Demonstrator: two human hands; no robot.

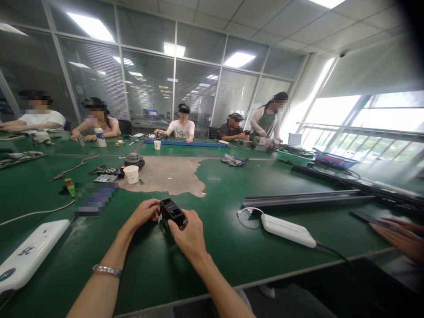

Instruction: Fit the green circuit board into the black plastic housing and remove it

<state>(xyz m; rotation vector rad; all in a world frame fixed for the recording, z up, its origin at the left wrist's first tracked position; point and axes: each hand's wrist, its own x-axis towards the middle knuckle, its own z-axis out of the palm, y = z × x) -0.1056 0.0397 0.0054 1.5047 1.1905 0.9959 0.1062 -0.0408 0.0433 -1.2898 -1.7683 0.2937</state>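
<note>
A small black box-shaped device (172, 211) with several slots and openings in its top face is held just above the green table (225, 256). My right hand (191, 230) grips its right side, thumb on the near edge and fingers around the far side. Curled at the device's left edge is my left hand (148, 213), its thumb and fingertips drawn together. Whether those fingertips hold a small part or only touch the device is hidden. A silver bracelet (107, 270) circles my left wrist.
A white power bank (288, 229) with cables lies to the right, before black metal rails (304, 199). On the left are a larger white device (31, 254), a phone (96, 198) and a paper cup (131, 174). A co-worker's hands (400, 236) are at far right; several people sit opposite.
</note>
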